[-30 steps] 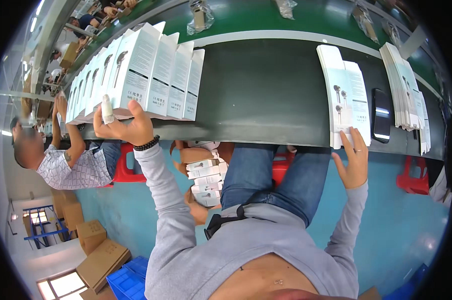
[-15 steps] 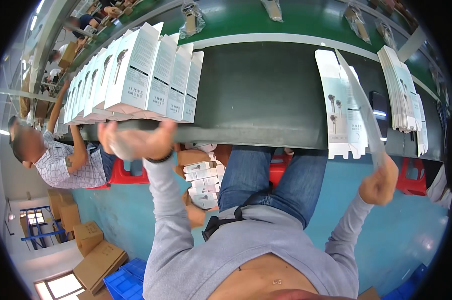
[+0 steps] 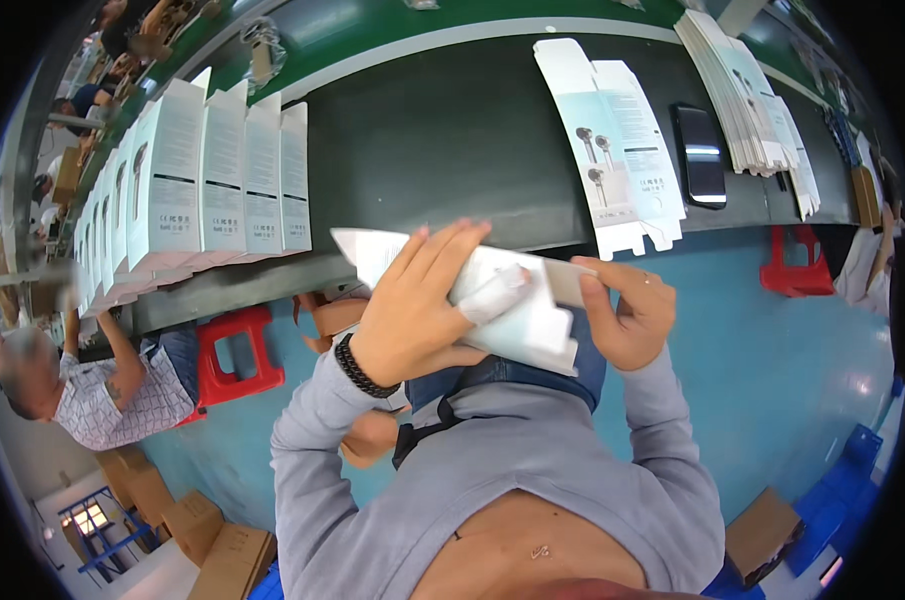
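Over my lap, just off the table's near edge, a white and pale-green folding carton [image 3: 527, 335] is held in both hands. My left hand [image 3: 412, 315] lies closed across its body, with a pale wrap on one digit. At the carton's right end, the thumb and fingers of my right hand [image 3: 632, 310] pinch a flap. Two flat, unfolded cartons [image 3: 602, 160], printed with earphones, lie on the table to the right. At the left stands a row of erected cartons [image 3: 177, 175] with raised top flaps.
On the dark table [image 3: 422, 140], a black phone [image 3: 700, 155] lies beside a stack of flat cartons [image 3: 737, 105]. A seated person [image 3: 122, 385] works at the left near a red stool [image 3: 237, 355]. Another red stool [image 3: 797, 262] stands at the right. Cardboard boxes [image 3: 197, 525] sit on the floor.
My right hand has brought a flat carton from the right to over my lap. My left hand has come over from the row and closed on it. The view has shifted rightward.
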